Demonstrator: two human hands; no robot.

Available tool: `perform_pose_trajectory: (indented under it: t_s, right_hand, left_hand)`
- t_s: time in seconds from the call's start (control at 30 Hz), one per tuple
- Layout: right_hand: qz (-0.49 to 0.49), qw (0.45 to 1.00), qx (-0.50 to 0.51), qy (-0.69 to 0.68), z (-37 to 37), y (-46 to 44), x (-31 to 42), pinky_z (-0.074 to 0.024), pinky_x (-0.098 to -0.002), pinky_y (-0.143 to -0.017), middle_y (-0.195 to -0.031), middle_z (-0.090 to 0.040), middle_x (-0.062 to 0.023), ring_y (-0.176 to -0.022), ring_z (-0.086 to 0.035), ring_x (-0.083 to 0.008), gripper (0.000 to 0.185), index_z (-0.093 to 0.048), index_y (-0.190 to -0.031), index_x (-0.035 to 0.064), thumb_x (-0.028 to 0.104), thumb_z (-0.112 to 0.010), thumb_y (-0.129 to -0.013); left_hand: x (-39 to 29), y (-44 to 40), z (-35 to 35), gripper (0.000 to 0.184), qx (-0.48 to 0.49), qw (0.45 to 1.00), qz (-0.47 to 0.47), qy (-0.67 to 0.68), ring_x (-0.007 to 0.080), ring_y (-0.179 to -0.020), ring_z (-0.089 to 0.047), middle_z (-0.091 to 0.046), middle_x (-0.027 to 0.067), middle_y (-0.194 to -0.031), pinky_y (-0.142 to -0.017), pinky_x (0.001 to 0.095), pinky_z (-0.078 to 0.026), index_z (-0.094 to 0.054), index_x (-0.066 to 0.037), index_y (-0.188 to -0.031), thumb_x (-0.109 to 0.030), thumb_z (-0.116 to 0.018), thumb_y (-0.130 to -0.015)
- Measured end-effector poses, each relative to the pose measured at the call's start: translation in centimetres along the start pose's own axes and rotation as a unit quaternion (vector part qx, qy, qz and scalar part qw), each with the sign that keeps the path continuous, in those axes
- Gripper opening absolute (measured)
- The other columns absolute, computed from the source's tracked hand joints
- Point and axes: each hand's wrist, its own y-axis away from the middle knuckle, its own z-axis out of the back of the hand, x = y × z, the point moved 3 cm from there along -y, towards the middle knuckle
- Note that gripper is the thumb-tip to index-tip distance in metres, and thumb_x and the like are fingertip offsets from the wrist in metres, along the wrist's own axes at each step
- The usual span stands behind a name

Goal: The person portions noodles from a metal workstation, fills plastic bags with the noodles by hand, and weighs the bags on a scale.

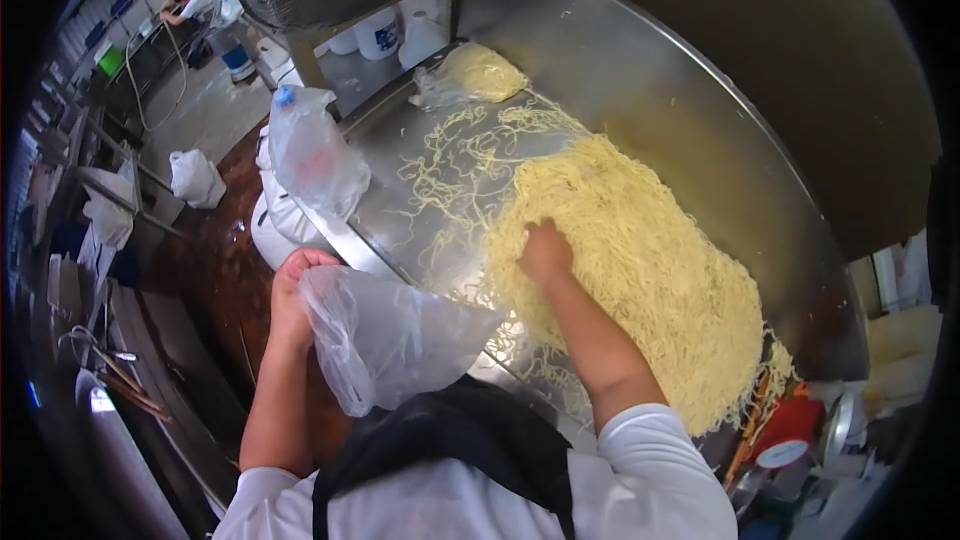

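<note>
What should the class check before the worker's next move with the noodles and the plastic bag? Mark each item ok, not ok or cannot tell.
1. Left hand grips the plastic bag: ok.
2. Right hand at the noodle pile: ok.
3. Bag's mouth held wide open: cannot tell.
4. All noodles gathered together: not ok, loose strands lie spread over the metal table.
5. Noodles already gripped by the right fingers: cannot tell.

The noodles are pale yellow, the apron black, the shirt sleeves plain white. The scale is red, the distant bucket bright green, the held plastic bag translucent whitish.
</note>
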Motion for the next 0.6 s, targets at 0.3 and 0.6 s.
perform_pose_trajectory:
  t_s: [0.3, 0.6]
  right_hand:
    - [-0.098, 0.918, -0.046, -0.381, 9.2, 9.2, -1.6, -0.0522, -0.035, -0.088, -0.114, -0.061, -0.0156, -0.1, -0.063, -0.0252, 0.058, -0.056, -0.118, 0.0034, -0.002, -0.074, -0.064]
    - [0.27, 0.804, -0.318, -0.423, 34.9, 14.1, 3.5, -0.0511, -0.0306, -0.081, -0.1, -0.066, -0.0073, -0.089, -0.063, -0.0161, 0.04, -0.06, -0.11, -0.0009, 0.0, -0.07, -0.071]
  left_hand:
    - [1.1, -0.8, 0.3, 0.003, 0.041, 0.999, 0.005, 0.002, 0.0078, -0.06, -0.054, -0.058, -0.0002, -0.071, -0.054, 0.0213, -0.043, -0.056, -0.005, -0.085, -0.008, -0.057, -0.086]
    - [1.1, -3.3, -3.0, 0.003, 0.128, 0.991, -0.016, 0.019, 0.0073, -0.063, -0.053, -0.057, -0.0011, -0.073, -0.057, 0.0219, -0.044, -0.056, -0.006, -0.085, -0.008, -0.058, -0.085]
